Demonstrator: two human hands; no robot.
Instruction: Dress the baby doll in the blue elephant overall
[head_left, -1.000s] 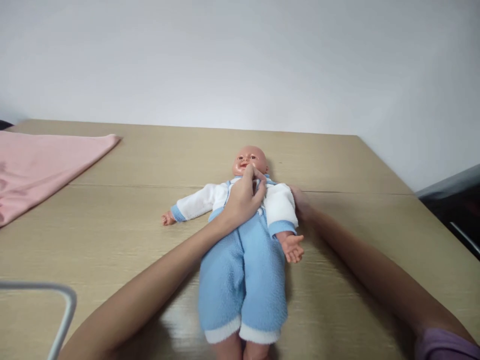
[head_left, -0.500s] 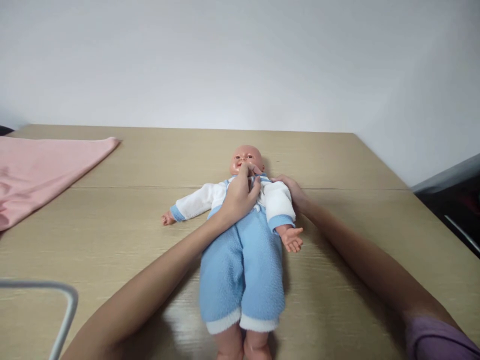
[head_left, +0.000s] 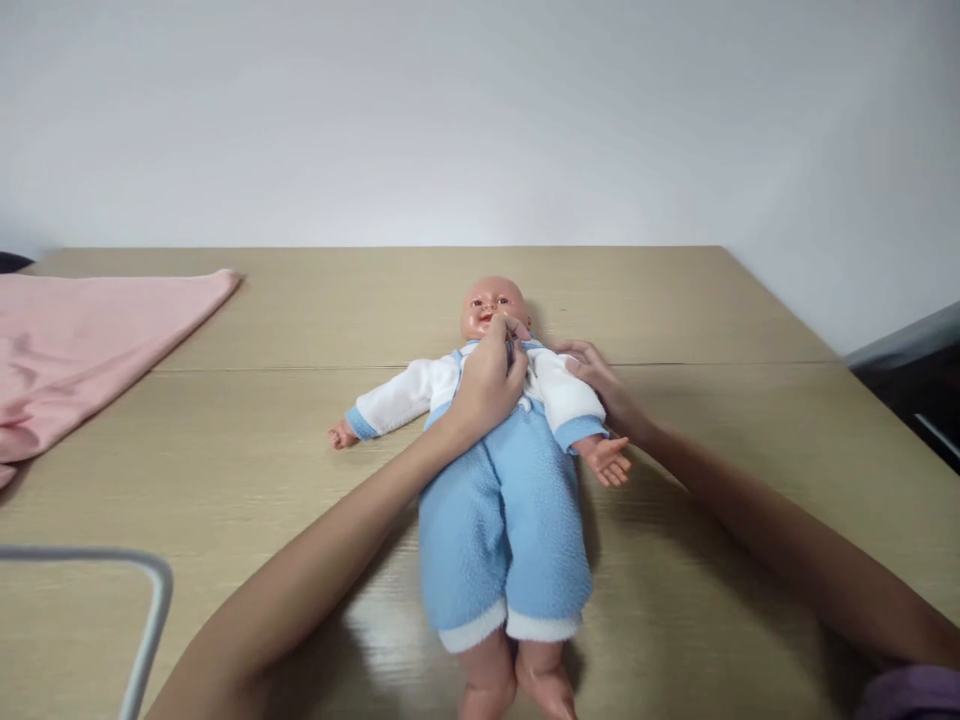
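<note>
A baby doll (head_left: 506,490) in a white and light blue fleece outfit lies on its back, its head towards the wall. My left hand (head_left: 491,375) rests on its chest, fingers curled closed on the jacket front (head_left: 529,375) just below the chin. What lies under those fingers is partly hidden. Against the doll's upper sleeve (head_left: 566,390), at the right, is my right hand (head_left: 600,380), fingers stretched out and slightly apart. Both doll arms are spread outward, and its bare legs (head_left: 517,680) run off the bottom edge of the view.
The doll lies on a light wooden table (head_left: 750,450) with a seam across it. Pink cloth (head_left: 97,350) is spread at the left. A bent white rod (head_left: 161,590) juts in at lower left. Behind stands a pale wall (head_left: 480,120); something dark (head_left: 911,390) is beyond the right edge.
My right hand has shifted from behind the doll's shoulder onto the sleeve, so more fingers show. My left hand stays on the chest. The view has shifted slightly.
</note>
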